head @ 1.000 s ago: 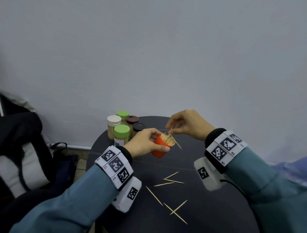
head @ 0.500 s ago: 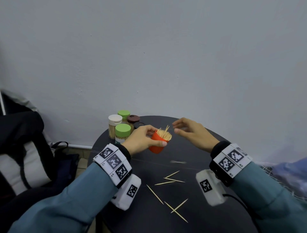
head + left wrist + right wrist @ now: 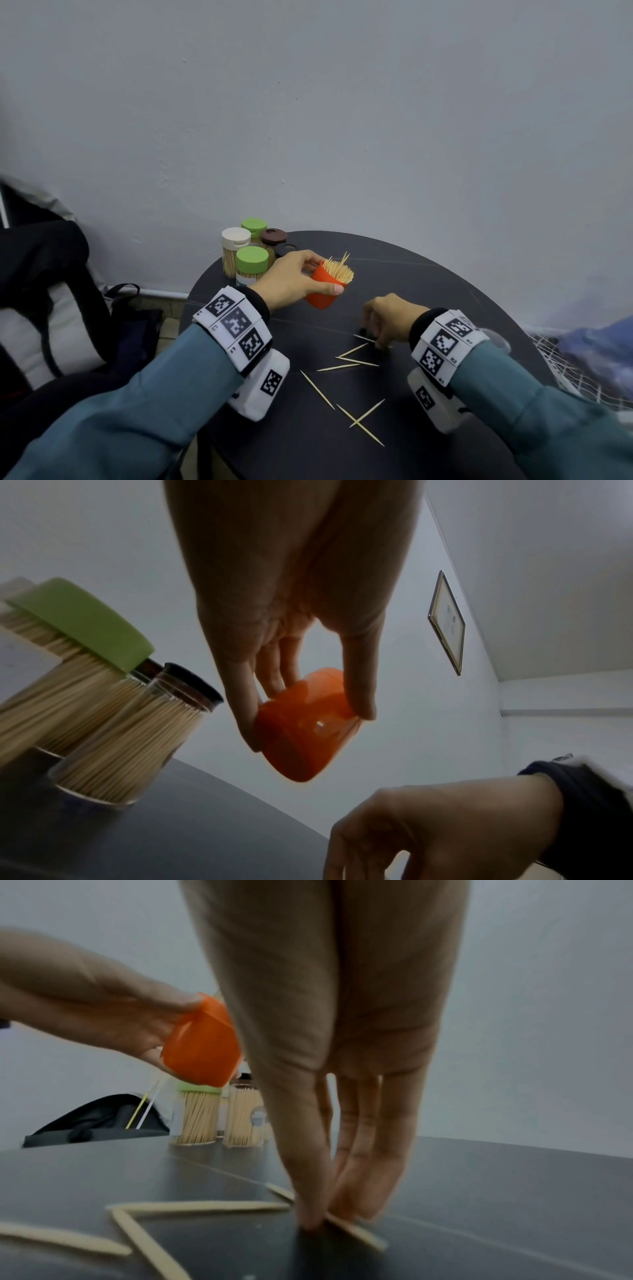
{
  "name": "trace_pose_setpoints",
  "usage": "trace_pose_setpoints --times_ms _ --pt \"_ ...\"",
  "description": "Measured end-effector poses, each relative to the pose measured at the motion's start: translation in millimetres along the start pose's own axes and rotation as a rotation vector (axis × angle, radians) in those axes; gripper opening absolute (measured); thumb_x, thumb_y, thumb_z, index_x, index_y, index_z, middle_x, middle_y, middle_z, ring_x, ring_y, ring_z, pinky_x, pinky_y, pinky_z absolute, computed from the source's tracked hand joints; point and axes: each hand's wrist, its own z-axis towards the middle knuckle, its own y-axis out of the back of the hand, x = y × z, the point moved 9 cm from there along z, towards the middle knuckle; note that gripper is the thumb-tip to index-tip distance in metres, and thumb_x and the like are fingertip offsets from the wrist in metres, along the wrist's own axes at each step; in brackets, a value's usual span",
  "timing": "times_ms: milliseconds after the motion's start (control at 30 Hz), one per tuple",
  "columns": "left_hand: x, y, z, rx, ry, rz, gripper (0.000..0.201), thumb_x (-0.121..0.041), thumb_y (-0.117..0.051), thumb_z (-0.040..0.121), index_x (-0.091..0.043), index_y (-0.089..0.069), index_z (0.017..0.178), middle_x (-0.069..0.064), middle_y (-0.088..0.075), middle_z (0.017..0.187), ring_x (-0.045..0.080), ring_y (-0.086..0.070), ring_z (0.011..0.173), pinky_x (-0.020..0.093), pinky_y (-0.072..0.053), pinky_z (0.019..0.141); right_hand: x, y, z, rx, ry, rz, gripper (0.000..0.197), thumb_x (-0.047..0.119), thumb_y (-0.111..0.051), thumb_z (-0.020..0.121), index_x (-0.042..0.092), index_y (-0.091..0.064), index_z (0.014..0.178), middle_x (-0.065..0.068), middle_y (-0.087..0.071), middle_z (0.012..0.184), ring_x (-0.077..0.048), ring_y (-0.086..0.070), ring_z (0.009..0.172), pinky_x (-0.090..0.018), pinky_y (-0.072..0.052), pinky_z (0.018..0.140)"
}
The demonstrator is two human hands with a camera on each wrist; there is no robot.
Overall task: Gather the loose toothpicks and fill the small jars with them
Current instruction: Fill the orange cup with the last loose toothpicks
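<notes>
My left hand [image 3: 324, 276] grips a small orange jar [image 3: 320, 297], lifted and tilted to the right above the round black table [image 3: 445, 291], with toothpicks bristling from its open mouth. The left wrist view shows the thumb and fingers curled round the orange jar [image 3: 301, 745]. My right hand [image 3: 375, 334] is down on the table, and its thumb and fingertips [image 3: 310, 1219] pinch one loose toothpick [image 3: 363, 1234] lying flat. Several more loose toothpicks [image 3: 356, 361] lie scattered toward the front.
Several lidded jars full of toothpicks stand at the table's back left, among them a green-lidded jar [image 3: 252, 262] and a white-lidded jar [image 3: 235, 240]. A black bag [image 3: 44, 274] sits off the left edge. A wall rises close behind.
My right hand left the jar's mouth, dropped toward me onto the table and closed on a loose toothpick. The left hand kept the orange jar in about the same place.
</notes>
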Motion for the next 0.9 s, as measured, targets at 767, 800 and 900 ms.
trace_pose_setpoints --times_ms 767,800,900 --pt "-7 -4 -5 0.031 -0.005 0.066 0.058 -0.025 -0.079 0.073 -0.011 -0.054 0.124 0.0 -0.058 0.113 0.013 -0.054 0.103 0.027 -0.046 0.089 54 -24 -66 0.073 0.271 -0.071 0.076 0.052 -0.081 0.061 0.015 -0.048 0.119 0.006 -0.042 0.111 -0.013 -0.048 0.102 -0.031 -0.045 0.095" --pt "-7 -4 -5 0.032 -0.001 0.072 0.059 -0.026 -0.078 0.074 -0.011 -0.054 0.125 0.0 -0.057 0.112 0.013 -0.054 0.103 0.027 -0.046 0.089 54 -25 -68 0.067 0.274 -0.069 0.074 0.05 -0.08 0.062 0.015 -0.048 0.119 0.005 -0.042 0.111 -0.014 -0.048 0.102 -0.032 -0.046 0.094" --pt "-7 -6 -5 0.037 0.005 0.086 0.06 -0.027 -0.078 0.074 -0.012 -0.053 0.127 -0.001 -0.056 0.113 0.013 -0.053 0.104 0.027 -0.046 0.087 56 -25 -71 0.06 0.286 -0.054 0.057 0.04 -0.076 0.073 0.012 -0.053 0.117 0.0 -0.049 0.116 -0.016 -0.05 0.104 -0.032 -0.047 0.091"
